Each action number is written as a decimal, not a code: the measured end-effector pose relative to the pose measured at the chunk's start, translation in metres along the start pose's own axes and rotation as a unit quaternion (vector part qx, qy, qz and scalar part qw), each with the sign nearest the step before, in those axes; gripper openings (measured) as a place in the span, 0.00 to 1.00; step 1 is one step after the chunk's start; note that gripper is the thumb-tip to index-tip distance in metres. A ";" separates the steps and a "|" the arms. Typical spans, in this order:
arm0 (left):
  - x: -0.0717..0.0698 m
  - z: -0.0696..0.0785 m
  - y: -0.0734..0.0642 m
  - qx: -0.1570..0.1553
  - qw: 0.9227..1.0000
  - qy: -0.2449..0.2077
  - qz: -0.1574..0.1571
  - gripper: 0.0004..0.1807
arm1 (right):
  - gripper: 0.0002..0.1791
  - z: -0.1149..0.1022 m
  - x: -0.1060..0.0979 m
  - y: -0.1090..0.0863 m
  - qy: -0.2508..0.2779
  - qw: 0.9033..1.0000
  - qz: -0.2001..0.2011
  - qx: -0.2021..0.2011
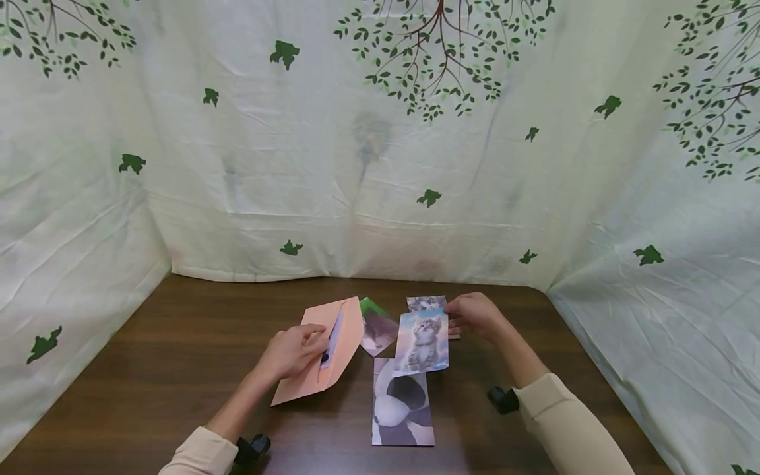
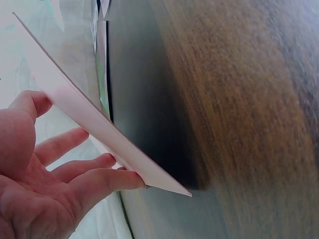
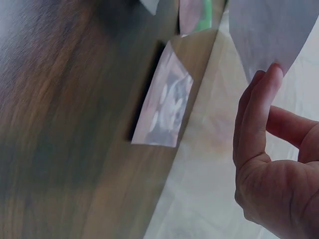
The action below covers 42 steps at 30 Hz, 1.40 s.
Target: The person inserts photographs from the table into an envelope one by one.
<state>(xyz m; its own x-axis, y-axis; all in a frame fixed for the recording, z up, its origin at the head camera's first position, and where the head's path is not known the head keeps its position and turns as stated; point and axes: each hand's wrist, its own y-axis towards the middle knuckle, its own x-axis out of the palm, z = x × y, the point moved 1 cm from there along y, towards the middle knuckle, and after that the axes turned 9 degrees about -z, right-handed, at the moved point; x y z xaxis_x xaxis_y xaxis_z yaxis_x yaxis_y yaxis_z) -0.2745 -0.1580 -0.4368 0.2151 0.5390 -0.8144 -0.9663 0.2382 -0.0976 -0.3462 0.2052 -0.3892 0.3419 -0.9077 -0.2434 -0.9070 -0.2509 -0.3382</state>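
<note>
The kitten card [image 1: 423, 340] is pinched by the right hand [image 1: 477, 315] at its far right corner and held above the desk [image 1: 196, 356], its long axis pointed away from the person. The peach envelope [image 1: 351, 333] is gripped and tilted by the left hand [image 1: 293, 351], its slit set roughly alongside that axis; the card is thus placed to the slit's right, with a green-edged picture [image 1: 378, 330] seen between.

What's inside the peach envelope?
In the opening of the peach envelope, part of a lilac card-like piece shows, with a dark patch low on it. The envelope and left hand cover the rest, so its full picture can't be told.
</note>
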 end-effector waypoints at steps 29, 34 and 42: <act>0.001 -0.002 -0.001 0.003 1.000 0.001 0.005 0.24 | 0.16 -0.056 0.047 0.015 0.050 0.998 -0.037 -0.021; 0.001 -0.002 -0.001 0.015 1.000 0.007 0.010 0.24 | 0.13 -0.062 0.061 0.015 0.055 0.997 -0.038 -0.034; 0.001 -0.003 0.000 0.014 1.000 0.011 0.011 0.24 | 0.11 -0.063 0.081 0.022 0.061 0.997 -0.043 -0.033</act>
<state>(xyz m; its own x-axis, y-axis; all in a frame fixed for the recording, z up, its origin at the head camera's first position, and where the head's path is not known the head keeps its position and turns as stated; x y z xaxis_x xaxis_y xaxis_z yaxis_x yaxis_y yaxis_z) -0.2743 -0.1599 -0.4397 0.1906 0.5263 -0.8287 -0.9662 0.2499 -0.0635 -0.3542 0.1047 -0.3598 0.3900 -0.9152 -0.1016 -0.8911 -0.3473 -0.2920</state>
